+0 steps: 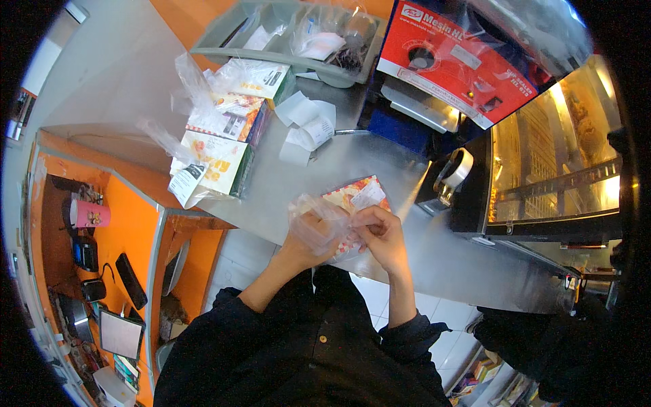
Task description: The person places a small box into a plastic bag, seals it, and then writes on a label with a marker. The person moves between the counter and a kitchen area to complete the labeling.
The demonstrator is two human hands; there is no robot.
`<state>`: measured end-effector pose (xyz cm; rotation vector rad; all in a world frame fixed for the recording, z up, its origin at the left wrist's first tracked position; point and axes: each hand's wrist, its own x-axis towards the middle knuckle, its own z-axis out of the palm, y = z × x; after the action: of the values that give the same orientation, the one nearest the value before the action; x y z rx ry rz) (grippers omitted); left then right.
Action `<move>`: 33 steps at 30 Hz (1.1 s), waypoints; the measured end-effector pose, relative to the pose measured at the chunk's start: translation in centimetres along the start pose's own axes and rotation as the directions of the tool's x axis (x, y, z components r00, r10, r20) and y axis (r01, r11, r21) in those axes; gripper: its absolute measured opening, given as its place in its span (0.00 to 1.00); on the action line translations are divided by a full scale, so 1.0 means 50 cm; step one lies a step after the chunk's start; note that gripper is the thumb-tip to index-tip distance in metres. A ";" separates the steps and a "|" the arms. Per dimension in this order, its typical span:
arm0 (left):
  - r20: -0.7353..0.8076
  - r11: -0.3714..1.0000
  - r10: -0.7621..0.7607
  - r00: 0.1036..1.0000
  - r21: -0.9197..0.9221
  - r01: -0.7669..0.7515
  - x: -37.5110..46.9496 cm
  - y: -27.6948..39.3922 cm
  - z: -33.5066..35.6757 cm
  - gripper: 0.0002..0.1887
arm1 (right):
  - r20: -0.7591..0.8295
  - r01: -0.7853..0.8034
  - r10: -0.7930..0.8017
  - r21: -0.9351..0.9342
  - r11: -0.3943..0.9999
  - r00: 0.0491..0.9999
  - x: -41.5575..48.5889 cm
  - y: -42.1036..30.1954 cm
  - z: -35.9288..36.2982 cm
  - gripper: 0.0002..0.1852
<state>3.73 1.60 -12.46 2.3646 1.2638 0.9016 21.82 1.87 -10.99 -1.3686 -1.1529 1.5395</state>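
A printed food box in a clear plastic bag lies near the front edge of the steel counter, with a paper slip on its top. My left hand is closed around the bunched upper part of the clear plastic bag. Just right of it, my right hand pinches the bag's plastic between thumb and fingers. Both hands are over the near side of the box and hide part of it.
Several bagged food boxes stand at the left, beside crumpled receipts. A grey divided tray and a red cup sealer are behind. At right are a tape dispenser and a lit glass display case. A person in dark clothes is at lower right.
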 end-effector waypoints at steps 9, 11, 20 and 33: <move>-0.055 0.990 -0.141 0.988 -0.028 0.140 0.023 -0.009 0.029 0.13 | -0.159 0.229 -0.593 -0.820 0.525 0.790 0.007 0.018 0.032 0.08; 0.029 0.972 -0.203 0.979 0.130 0.197 0.016 -0.009 0.024 0.14 | -0.236 0.229 -0.644 -0.801 0.553 0.728 0.017 0.031 0.024 0.07; -0.021 0.979 -0.030 0.999 -0.201 0.025 0.054 -0.007 -0.090 0.11 | -0.342 0.319 -0.611 -0.618 0.719 0.714 0.050 -0.032 -0.055 0.02; -0.010 0.481 -0.511 0.860 -0.832 0.276 0.081 -0.122 -0.288 0.10 | -0.250 -0.070 -0.206 -0.779 0.623 0.946 0.326 -0.025 0.273 0.41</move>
<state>-7.91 8.10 -3.32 1.1712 1.0620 1.2903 6.06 15.77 -14.52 -2.0091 -1.7354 0.6684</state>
